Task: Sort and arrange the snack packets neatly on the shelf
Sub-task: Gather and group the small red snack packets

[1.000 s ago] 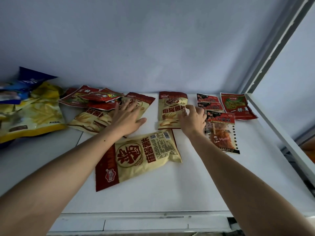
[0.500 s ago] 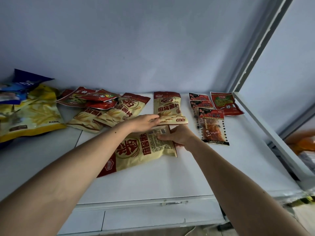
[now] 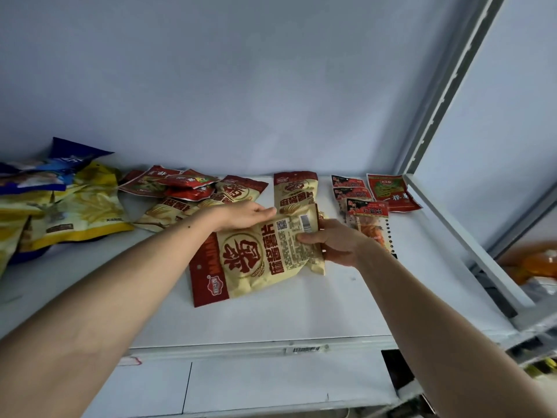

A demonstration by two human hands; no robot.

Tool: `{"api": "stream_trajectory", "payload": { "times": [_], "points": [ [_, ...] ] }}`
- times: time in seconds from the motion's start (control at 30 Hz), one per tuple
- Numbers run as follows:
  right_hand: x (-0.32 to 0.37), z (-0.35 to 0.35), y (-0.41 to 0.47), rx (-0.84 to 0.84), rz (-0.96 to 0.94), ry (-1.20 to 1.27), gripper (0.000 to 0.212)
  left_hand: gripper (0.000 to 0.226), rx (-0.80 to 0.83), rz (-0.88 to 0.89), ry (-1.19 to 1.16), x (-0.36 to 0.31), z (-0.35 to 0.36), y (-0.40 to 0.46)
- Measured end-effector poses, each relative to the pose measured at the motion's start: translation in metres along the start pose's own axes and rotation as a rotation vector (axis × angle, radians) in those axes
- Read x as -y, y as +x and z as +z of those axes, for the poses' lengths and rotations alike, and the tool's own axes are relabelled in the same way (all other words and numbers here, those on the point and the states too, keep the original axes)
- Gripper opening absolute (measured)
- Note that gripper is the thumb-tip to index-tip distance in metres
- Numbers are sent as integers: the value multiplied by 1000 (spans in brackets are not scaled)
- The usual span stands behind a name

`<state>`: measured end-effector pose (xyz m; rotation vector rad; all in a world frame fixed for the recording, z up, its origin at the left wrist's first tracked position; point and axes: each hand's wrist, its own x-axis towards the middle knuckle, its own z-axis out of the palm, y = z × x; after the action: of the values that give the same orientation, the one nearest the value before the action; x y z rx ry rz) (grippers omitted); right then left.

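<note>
Head view: cream-and-red foil crisp packet (image 3: 259,260) raised at its far end off the white shelf (image 3: 271,315), red header strip at the near end down on the board, printed back panel and barcode turned up. Right hand (image 3: 334,242) clamped on the packet's right edge, thumb across the print and fingers tucked behind, grip grasping the packet and seemingly bearing its weight. Left hand (image 3: 241,217) laid flat along the upper left edge, fingers straight, grip released, apparently steadying rather than lifting. Held crosswise and tilted, probably for turning lengthwise to match the identical squared-up packet (image 3: 294,191) lying just behind, close to the back wall.

Further left, loose heap of cream packets (image 3: 180,212) overlapped at odd angles, small red sachets (image 3: 180,184) strewn on top; evidently unsorted. Beyond, large yellow bags (image 3: 75,212) slumped in a pile, with a blue bag (image 3: 69,158) at the rear.

To the right, small red-and-black packets (image 3: 349,184) set in a short column, clear-windowed packet with red header (image 3: 369,227) at its foot, red-and-green sachet (image 3: 391,191) alongside, near the grey metal upright (image 3: 446,86). Kinds apart here, seemingly the sorted end.

Judged part-way through. Next, likely, held packet swung round and set beside its twin. Puffed, slippery foil prone to sliding from a one-sided hold.
</note>
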<state>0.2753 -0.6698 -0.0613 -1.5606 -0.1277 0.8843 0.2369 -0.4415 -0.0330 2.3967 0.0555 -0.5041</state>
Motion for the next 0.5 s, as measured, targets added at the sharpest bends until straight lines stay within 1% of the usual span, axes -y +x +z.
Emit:
{"api": "stream_trajectory", "payload": {
  "times": [0.03,0.07,0.13,0.17,0.2,0.23,0.27,0.3,0.37,0.43,0.47,0.5],
  "points": [
    [5,-3,-3,-25,-52,22,39,62,-52,-1,-10,-5,-2,-1],
    [10,-7,-6,-62,-107,39,39,61,-144,24,14,-9,-5,-1],
    [18,-13,-9,-161,-231,45,37,59,-381,61,142,-17,-10,3],
    [21,-16,-11,-223,-305,38,37,60,-498,49,231,-20,-12,7],
    [22,-17,-11,-293,-383,33,36,63,-590,1,312,-21,-13,12],
    [24,-17,-13,-362,-462,25,34,69,-646,-60,352,-25,-14,15],
    [25,-16,-13,-424,-537,10,31,76,-661,-112,319,-29,-14,17],
    [25,-14,-13,-483,-605,-36,31,82,-644,-144,201,-35,-13,18],
    [22,-9,-12,-571,-707,-218,33,90,-546,-169,-221,-48,-9,19],
    [15,-3,-11,-561,-774,-363,34,97,-467,-165,-718,-56,-8,29],
    [11,0,-10,-526,-798,-389,33,99,-444,-165,-901,-56,-7,34],
    [7,2,-10,-490,-809,-410,32,99,-443,-162,-1006,-55,-6,39]
  ]
}}
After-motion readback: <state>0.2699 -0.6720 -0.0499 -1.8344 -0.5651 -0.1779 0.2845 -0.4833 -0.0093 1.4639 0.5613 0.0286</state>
